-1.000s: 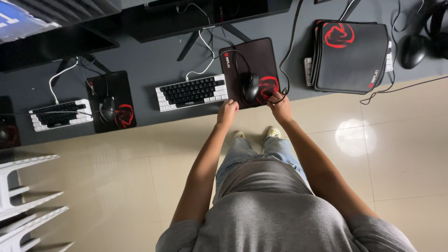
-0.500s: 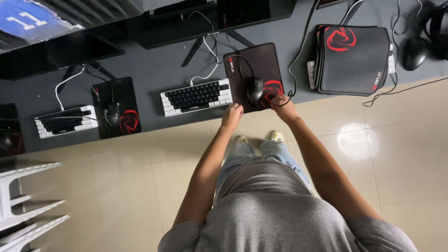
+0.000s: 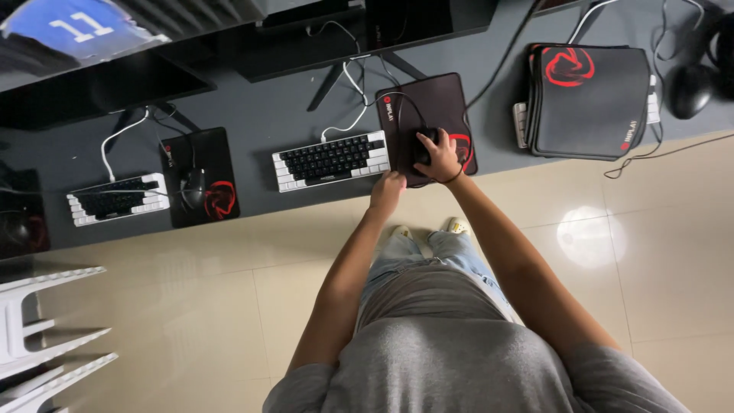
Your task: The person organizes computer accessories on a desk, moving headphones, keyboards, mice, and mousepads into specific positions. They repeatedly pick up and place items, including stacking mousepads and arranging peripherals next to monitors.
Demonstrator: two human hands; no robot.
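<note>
While the right hand (image 3: 441,157) cups the mouse (image 3: 423,145), the left hand (image 3: 387,190) pinches the mat (image 3: 428,115)

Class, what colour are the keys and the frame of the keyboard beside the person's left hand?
Black keys in a white frame on the keyboard; head view.

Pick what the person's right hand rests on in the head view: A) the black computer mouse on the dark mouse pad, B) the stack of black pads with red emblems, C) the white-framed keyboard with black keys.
A: the right hand covers the black computer mouse on the dark mouse pad, beside the white-framed keyboard.
</note>
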